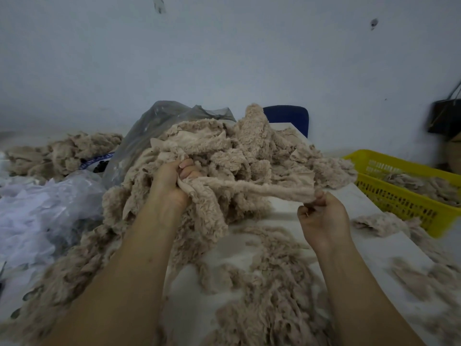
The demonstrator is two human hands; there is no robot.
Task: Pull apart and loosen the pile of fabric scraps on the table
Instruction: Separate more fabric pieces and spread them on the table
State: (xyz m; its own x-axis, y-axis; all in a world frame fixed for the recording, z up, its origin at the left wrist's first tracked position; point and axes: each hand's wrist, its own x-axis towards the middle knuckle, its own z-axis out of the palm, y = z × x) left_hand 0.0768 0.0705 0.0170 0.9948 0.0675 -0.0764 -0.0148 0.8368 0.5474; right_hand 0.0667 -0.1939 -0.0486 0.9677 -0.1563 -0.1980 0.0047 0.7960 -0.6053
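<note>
Two hands | left hand, right hand grip one strip

Above the desk, the left hand and right hand are bare, and both forearms are bare too.

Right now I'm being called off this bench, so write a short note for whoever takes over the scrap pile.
Left grip: fingers curled round one end of a fabric strip at the front of the pile.
Right grip: pinches the other end, strip stretched between them.
Done: loosened scraps lie spread on the table; some sit in the yellow basket.
Left: most of the pile is tangled; pull this strip free, then go on.
</note>
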